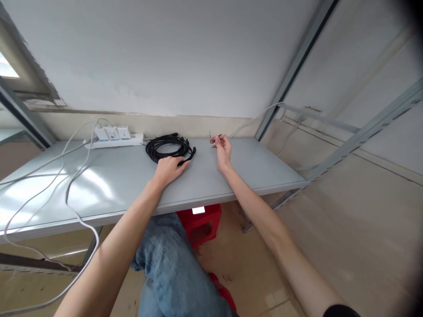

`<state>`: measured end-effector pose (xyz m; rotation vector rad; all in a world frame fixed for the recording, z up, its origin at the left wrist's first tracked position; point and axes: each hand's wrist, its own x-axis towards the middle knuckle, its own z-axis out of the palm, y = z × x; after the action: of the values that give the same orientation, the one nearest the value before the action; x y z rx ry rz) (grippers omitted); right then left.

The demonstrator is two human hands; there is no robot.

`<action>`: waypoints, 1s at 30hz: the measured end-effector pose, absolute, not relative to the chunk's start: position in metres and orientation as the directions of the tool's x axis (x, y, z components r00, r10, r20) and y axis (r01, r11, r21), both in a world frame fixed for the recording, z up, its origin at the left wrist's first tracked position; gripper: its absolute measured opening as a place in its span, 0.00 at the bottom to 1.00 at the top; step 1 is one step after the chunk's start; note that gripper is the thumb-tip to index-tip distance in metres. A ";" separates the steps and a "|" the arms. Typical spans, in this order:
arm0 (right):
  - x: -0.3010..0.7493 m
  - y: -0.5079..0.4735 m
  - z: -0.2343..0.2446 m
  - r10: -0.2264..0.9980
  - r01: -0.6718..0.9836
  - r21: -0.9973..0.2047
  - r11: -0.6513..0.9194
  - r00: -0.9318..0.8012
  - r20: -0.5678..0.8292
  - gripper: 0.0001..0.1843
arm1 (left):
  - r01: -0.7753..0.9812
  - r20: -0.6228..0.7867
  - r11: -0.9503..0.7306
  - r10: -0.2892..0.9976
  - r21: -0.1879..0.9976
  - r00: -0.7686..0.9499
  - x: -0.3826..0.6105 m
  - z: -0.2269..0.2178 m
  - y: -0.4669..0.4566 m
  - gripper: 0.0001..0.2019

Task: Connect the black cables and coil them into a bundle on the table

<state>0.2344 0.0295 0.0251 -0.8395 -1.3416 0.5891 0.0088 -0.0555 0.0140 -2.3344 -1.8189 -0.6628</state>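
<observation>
A coil of black cable (165, 147) lies on the grey metal shelf (132, 185), its connector ends at the right side of the loops. My left hand (170, 170) rests at the coil's near edge, with a black cable strand between thumb and fingers. To the right, just above the shelf, my right hand (222, 149) is closed in a pinch. A short, thin dark strip (212, 140), like a twist tie, sticks out of its fingertips; its exact kind is too small to make out.
At the back left, a white power strip (132, 140) carries several white adapters (112, 132). White cords (74, 211) hang over the shelf's front edge. Metal uprights (280, 97) stand at both ends. Below is a red stool (211, 220) with a bright-screened phone (198, 210) on it.
</observation>
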 end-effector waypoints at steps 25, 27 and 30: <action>0.337 0.049 -0.017 0.765 0.602 -0.583 0.546 -0.074 0.640 0.15 | 0.898 0.855 -0.374 0.518 0.232 -0.005 0.001 0.018 -0.064 0.25; 0.338 0.050 -0.017 0.769 0.596 -0.587 0.547 -0.080 0.635 0.14 | 0.884 0.879 -0.416 0.476 0.214 0.011 0.001 0.018 -0.063 0.24; 0.338 0.051 -0.018 0.788 0.584 -0.611 0.535 -0.085 0.609 0.15 | 0.875 0.885 -0.439 0.466 0.204 0.027 0.001 0.019 -0.062 0.23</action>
<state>0.3380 0.0507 -0.0178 -1.1448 -1.7742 0.2565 0.0011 -0.0624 0.0186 -1.9137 -1.3604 -1.3887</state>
